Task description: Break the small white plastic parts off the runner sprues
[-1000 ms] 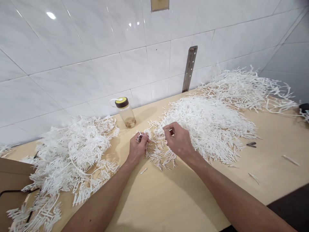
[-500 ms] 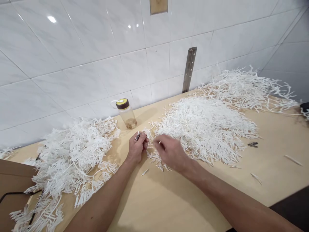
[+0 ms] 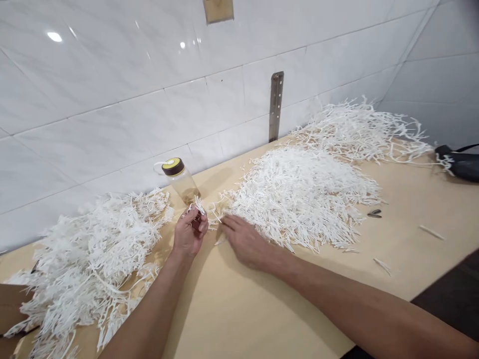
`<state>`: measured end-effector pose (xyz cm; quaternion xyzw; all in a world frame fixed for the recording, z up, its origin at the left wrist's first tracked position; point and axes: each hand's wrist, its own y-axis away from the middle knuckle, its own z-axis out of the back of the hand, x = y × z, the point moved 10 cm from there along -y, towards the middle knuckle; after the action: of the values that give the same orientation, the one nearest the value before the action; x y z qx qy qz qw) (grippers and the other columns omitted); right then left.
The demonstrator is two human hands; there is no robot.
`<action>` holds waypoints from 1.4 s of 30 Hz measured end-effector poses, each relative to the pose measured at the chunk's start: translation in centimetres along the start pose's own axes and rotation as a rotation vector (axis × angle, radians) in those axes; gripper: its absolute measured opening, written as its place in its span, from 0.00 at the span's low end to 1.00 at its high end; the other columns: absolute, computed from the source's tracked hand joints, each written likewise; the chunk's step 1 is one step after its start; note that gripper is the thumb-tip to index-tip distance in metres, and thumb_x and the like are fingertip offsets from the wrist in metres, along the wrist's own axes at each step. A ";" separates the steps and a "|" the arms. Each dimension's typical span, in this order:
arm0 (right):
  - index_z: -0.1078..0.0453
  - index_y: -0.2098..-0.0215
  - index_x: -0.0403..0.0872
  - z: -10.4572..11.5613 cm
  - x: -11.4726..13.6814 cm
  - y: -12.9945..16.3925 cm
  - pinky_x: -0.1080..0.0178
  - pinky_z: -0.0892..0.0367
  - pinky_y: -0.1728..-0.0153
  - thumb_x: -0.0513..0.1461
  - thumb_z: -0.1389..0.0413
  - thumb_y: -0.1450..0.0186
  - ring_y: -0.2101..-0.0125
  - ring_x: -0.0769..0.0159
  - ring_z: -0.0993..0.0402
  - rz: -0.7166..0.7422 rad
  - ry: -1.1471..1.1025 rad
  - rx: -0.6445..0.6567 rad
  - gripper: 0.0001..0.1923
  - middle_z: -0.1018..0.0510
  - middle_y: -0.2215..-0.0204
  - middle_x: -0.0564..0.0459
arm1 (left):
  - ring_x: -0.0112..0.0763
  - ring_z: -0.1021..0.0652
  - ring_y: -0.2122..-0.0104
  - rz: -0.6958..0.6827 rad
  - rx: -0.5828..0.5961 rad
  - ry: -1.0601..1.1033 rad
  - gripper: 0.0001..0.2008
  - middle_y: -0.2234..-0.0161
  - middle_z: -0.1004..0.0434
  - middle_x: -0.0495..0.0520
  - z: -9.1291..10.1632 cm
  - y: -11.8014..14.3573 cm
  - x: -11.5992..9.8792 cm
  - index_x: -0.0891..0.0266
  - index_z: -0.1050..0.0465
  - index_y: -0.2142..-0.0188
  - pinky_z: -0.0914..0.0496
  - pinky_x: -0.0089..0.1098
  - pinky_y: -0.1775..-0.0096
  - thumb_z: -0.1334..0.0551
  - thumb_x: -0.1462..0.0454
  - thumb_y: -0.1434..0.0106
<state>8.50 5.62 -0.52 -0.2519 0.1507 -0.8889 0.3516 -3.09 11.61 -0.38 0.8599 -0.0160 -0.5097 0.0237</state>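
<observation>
1. the left hand pinches a small white plastic sprig just in front of the water bottle, fingers curled shut on it; its prongs fan up and away toward the bottle.
2. the right hand lies flat, fingers together, at the near edge of the middle pile right of the bottle; its fingertips' grip is hidden.
3. bare table lies open nearer than the bottle.

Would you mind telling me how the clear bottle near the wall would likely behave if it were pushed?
The bottle looks almost empty, so it is probably light and would slide easily on the smooth wooden table. It stands upright and fairly tall, so a push near its lid might tip it, after which it could roll.
</observation>
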 end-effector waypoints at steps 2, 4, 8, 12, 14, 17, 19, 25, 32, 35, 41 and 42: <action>0.33 0.44 0.36 1.1 -3.7 -0.6 0.50 0.40 0.41 0.24 0.55 0.39 0.42 0.54 0.35 -0.137 -0.047 -0.089 0.26 0.28 0.45 0.34 | 0.18 0.39 0.86 0.019 0.037 -0.028 0.15 0.80 0.32 0.46 -0.7 0.2 0.4 0.61 0.40 0.76 0.49 0.21 0.86 0.32 0.62 0.50; 0.31 0.46 0.38 2.7 -6.8 -0.7 0.52 0.35 0.44 0.25 0.55 0.38 0.47 0.55 0.31 -0.251 -0.150 -0.227 0.24 0.26 0.48 0.37 | 0.18 0.39 0.87 0.038 0.070 -0.069 0.15 0.80 0.32 0.46 -1.2 0.5 1.1 0.62 0.39 0.77 0.50 0.22 0.87 0.33 0.61 0.49; 0.28 0.53 0.43 5.2 -11.2 0.0 0.55 0.31 0.51 0.27 0.54 0.39 0.55 0.57 0.26 -0.426 -0.254 -0.437 0.20 0.22 0.56 0.43 | 0.18 0.39 0.86 0.081 0.125 -0.177 0.15 0.79 0.32 0.46 -1.8 1.0 2.6 0.63 0.38 0.77 0.49 0.21 0.87 0.33 0.59 0.46; 0.28 0.54 0.40 6.2 -11.1 0.1 0.53 0.30 0.55 0.29 0.53 0.37 0.59 0.55 0.25 -0.458 -0.246 -0.464 0.17 0.20 0.61 0.41 | 0.19 0.39 0.86 0.087 0.130 -0.247 0.16 0.80 0.32 0.46 -1.9 1.2 3.1 0.63 0.37 0.76 0.50 0.21 0.87 0.32 0.57 0.45; 0.27 0.55 0.41 6.2 -9.1 -0.1 0.56 0.29 0.56 0.29 0.53 0.36 0.61 0.58 0.24 -0.405 -0.258 -0.446 0.16 0.20 0.61 0.43 | 0.19 0.39 0.86 0.087 0.128 -0.255 0.17 0.80 0.31 0.46 -1.9 1.2 3.0 0.63 0.37 0.76 0.50 0.21 0.86 0.32 0.56 0.46; 0.29 0.51 0.42 6.4 -5.0 -0.6 0.58 0.29 0.54 0.31 0.53 0.33 0.58 0.60 0.25 -0.221 -0.327 -0.424 0.16 0.21 0.58 0.43 | 0.18 0.41 0.87 0.090 0.133 -0.259 0.18 0.81 0.33 0.46 -1.8 1.0 2.9 0.63 0.37 0.76 0.51 0.21 0.86 0.32 0.54 0.46; 0.30 0.49 0.41 7.0 -3.9 -0.3 0.57 0.30 0.52 0.31 0.53 0.33 0.55 0.59 0.26 -0.214 -0.323 -0.466 0.17 0.22 0.57 0.41 | 0.18 0.42 0.87 0.106 0.154 -0.282 0.19 0.83 0.36 0.45 -1.8 0.8 3.0 0.63 0.36 0.77 0.52 0.21 0.86 0.32 0.53 0.46; 0.30 0.50 0.42 7.1 -5.8 -0.1 0.57 0.30 0.54 0.33 0.52 0.32 0.56 0.59 0.26 -0.346 -0.299 -0.471 0.15 0.22 0.56 0.42 | 0.16 0.43 0.86 0.065 0.185 -0.465 0.20 0.83 0.36 0.45 -2.3 0.8 3.2 0.65 0.34 0.77 0.52 0.20 0.84 0.30 0.52 0.47; 0.28 0.61 0.45 6.4 -7.4 0.0 0.63 0.32 0.63 0.34 0.52 0.32 0.67 0.65 0.26 -0.409 -0.403 -0.496 0.10 0.20 0.67 0.49 | 0.15 0.44 0.86 0.014 0.176 -0.564 0.20 0.83 0.37 0.44 -2.6 0.9 3.2 0.64 0.34 0.76 0.53 0.20 0.84 0.32 0.51 0.45; 0.29 0.62 0.45 6.7 -6.8 0.0 0.65 0.33 0.64 0.34 0.52 0.32 0.68 0.66 0.26 -0.391 -0.415 -0.502 0.10 0.20 0.68 0.51 | 0.16 0.44 0.86 0.030 0.165 -0.568 0.20 0.83 0.36 0.44 -2.3 0.7 3.3 0.64 0.34 0.75 0.53 0.20 0.84 0.32 0.51 0.44; 0.29 0.61 0.46 7.2 -6.1 -0.4 0.66 0.36 0.64 0.35 0.53 0.31 0.70 0.67 0.30 -0.368 -0.351 -0.456 0.10 0.22 0.69 0.52 | 0.16 0.43 0.86 0.058 0.207 -0.564 0.20 0.81 0.34 0.46 -2.3 0.6 3.6 0.64 0.34 0.75 0.52 0.21 0.84 0.33 0.50 0.43; 0.29 0.62 0.46 7.1 -6.2 -0.4 0.66 0.37 0.65 0.35 0.53 0.31 0.71 0.67 0.31 -0.383 -0.351 -0.431 0.10 0.23 0.70 0.52 | 0.16 0.42 0.86 0.065 0.214 -0.564 0.20 0.81 0.33 0.46 -2.3 0.6 3.7 0.64 0.34 0.75 0.53 0.21 0.84 0.33 0.50 0.43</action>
<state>16.10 9.61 3.39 -0.4935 0.2224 -0.8295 0.1373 0.73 10.89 -2.46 0.6810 -0.1028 -0.7229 -0.0561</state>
